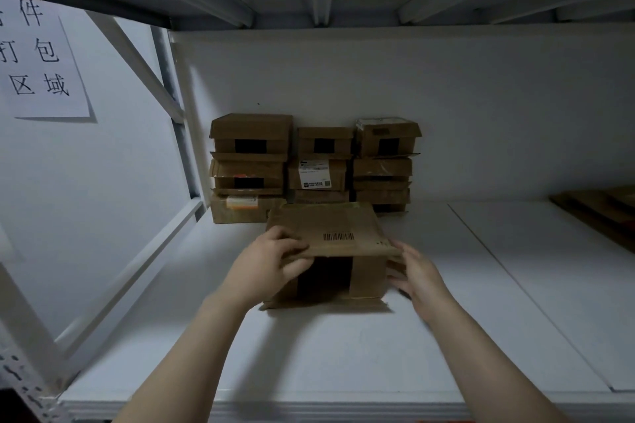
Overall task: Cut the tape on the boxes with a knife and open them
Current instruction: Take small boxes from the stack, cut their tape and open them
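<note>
A brown cardboard box with a barcode on its top and a wide strip of black tape down its front face stands on the white shelf. My left hand grips the box's front left corner, thumb on top and fingers curled on the front. My right hand lies against the box's right side with its fingers fairly straight. No knife is in view.
Behind the box, three stacks of taped cardboard boxes stand against the back wall. Flat brown cardboard lies at the far right of the shelf. An upper shelf hangs overhead, and a paper sign hangs on the left.
</note>
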